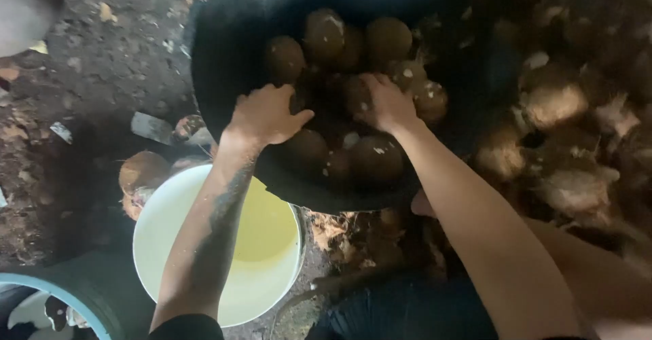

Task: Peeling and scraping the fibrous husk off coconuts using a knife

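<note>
A large black tub (224, 75) holds several round brown husked coconuts (388, 38). My left hand (266, 114) rests on the tub's near side, fingers curled over a coconut I cannot see clearly. Deeper in the tub, my right hand (380, 101) lies on a coconut among the pile, fingers closed around it. Both forearms reach up from the bottom of the view.
A white bucket (159, 245) with pale yellow liquid stands below the tub, under my left arm. A heap of coconut husks (564, 136) fills the right side. A blue-rimmed container (61, 292) sits at bottom left. Dark dirt ground with scraps lies to the left.
</note>
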